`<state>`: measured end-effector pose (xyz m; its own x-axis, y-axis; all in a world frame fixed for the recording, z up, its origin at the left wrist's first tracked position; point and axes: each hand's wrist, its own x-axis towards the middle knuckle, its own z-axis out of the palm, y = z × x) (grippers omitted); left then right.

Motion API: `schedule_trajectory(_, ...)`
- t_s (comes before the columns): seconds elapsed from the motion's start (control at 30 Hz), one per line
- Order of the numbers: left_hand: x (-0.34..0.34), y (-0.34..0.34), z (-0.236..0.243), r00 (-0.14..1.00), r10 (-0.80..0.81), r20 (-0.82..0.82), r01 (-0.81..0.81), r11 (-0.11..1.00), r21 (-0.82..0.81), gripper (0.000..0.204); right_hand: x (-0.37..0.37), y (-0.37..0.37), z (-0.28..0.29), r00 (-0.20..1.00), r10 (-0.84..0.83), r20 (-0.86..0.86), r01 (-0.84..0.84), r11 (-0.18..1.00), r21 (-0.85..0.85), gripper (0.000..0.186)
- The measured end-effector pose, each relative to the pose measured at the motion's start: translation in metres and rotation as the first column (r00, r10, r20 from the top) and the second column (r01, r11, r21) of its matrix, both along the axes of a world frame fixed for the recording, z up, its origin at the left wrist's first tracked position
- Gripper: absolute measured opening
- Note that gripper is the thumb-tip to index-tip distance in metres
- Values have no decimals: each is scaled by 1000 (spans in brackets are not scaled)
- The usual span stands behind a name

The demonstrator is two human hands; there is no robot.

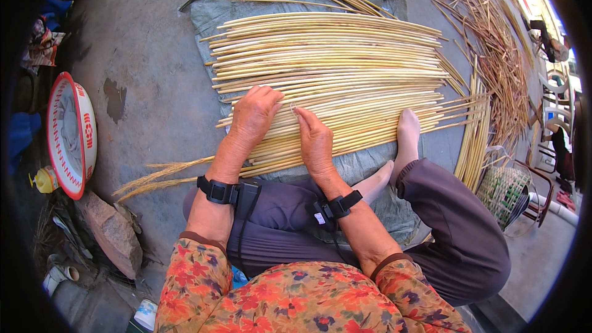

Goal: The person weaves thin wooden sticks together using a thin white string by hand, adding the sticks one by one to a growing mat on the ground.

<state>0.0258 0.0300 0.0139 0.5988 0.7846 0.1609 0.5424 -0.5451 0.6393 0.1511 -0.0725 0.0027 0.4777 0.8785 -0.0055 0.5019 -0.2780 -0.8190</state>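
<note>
A wide mat of pale yellow straw stalks [333,55] lies side by side in front of me, slightly bowed. My left hand [254,116] rests over the left part of the stalks, its fingers bent and closed; what they pinch is hidden. Close to its right, my right hand [316,140] pinches thumb and forefinger together above the stalks. From these fingertips rises a thin, pale, curved strand [292,108], too small to tell whether thread or needle. Two stalks with feathery seed heads [157,176] stick out at the near left.
A grey-green sheet [213,15] lies under the stalks. My foot [407,129] touches their right side. Loose stalks [499,68] heap at the right, near a wire basket [502,188]. An enamel basin [86,129] and a rock [111,231] stand at the left.
</note>
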Motion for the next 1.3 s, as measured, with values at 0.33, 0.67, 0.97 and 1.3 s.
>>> schedule_trajectory(0.33,1,-1,-3,1000,31,2,-31,999,-39,20,-2,2,-6,999,-27,-32,28,999,46,15)
schedule_trajectory(0.67,2,-3,0,1000,25,-16,-25,999,-26,23,-2,8,-9,998,-52,-27,51,999,-19,16)
schedule_trajectory(0.97,4,-5,-2,999,45,2,-45,999,3,26,-1,21,-10,993,-54,-103,51,998,-28,17)
schedule_trajectory(1.3,4,-2,6,999,36,3,-36,995,94,27,5,18,0,929,-37,-370,-14,991,-133,14)
